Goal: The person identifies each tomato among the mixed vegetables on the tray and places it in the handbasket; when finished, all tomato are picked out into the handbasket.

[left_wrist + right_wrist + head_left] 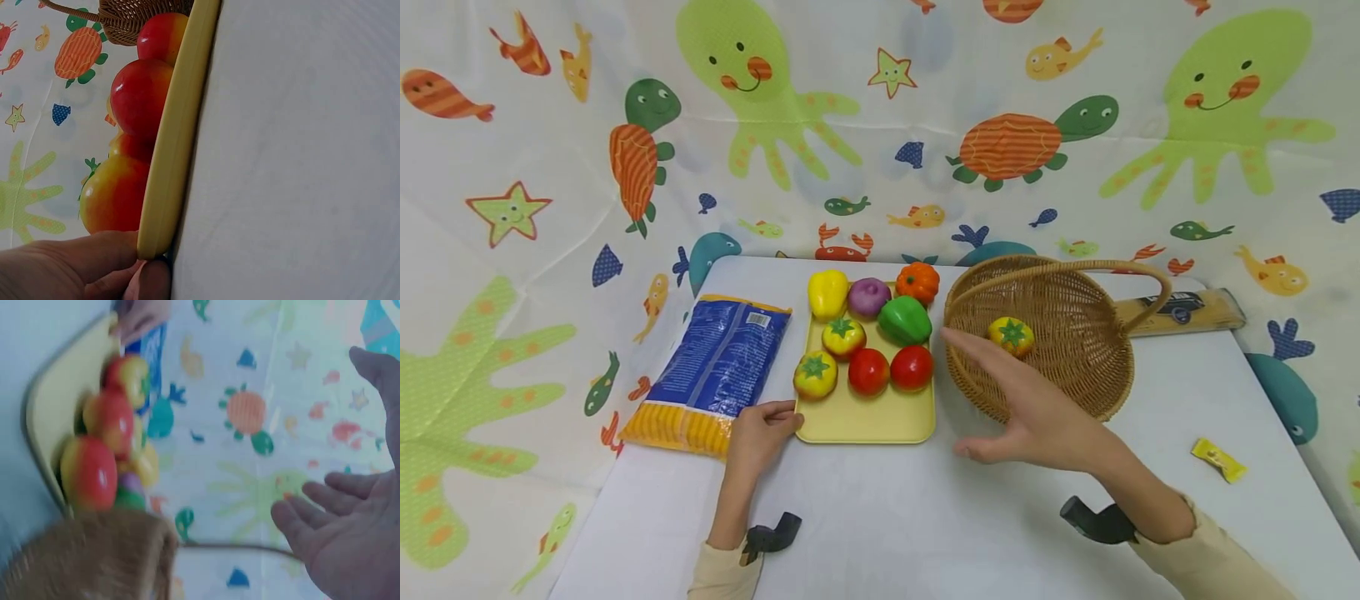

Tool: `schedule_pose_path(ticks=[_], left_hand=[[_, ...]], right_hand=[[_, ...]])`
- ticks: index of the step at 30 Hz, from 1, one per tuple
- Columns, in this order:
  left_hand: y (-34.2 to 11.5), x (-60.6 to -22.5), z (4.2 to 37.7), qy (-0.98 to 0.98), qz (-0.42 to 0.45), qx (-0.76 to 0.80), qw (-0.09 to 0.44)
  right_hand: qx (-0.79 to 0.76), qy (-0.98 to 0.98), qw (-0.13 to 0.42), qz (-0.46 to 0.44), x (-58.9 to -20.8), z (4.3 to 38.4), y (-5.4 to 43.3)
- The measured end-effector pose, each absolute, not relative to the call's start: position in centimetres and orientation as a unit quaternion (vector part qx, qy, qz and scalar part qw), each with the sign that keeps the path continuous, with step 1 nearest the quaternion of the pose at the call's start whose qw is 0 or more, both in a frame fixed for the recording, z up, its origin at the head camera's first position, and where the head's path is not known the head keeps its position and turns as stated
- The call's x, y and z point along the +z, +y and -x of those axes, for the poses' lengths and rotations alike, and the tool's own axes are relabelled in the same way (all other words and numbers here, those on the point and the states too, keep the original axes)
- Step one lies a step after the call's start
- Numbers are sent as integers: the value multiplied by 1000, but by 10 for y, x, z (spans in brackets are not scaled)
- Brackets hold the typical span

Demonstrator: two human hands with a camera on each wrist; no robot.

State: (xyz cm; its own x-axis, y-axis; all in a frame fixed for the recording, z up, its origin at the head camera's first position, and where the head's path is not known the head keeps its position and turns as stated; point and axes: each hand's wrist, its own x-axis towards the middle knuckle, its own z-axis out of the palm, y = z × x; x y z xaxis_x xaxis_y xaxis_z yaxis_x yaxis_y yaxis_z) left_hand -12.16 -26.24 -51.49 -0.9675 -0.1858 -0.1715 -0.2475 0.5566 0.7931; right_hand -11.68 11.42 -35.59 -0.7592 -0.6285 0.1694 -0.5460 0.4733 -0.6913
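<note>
My left hand (762, 437) pinches the front left corner of a yellow tray (865, 427). On the tray are two red toy fruits (868, 372), two yellow-red toy fruits with green leafy tops (816, 374), a yellow pepper (828, 294), a purple onion (869, 297), a green pepper (906, 320) and an orange pumpkin (917, 283). My right hand (1037, 412) is spread, thumb apart from the fingers, with nothing in it. It appears in front of the wicker basket (1090, 350), which holds another yellow toy fruit with a green top (1011, 336).
Left of the tray lies a blue and yellow packet (715, 367). Behind the basket, at right, is a brown package (1195, 312). A small yellow wrapped candy (1219, 460) lies on the white table (917, 533). A cloth printed with sea animals (865, 108) hangs behind.
</note>
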Motion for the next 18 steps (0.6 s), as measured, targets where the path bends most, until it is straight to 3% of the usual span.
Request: schedule_pose_path(ticks=[10,18], left_hand=[[-264,-515,122,882,123,454,31],[-262,-517,122,879,124,458,37]], right_hand=[[-421,851,71,304,-385,98,64],[-412,870,31,270,-419,106,47]])
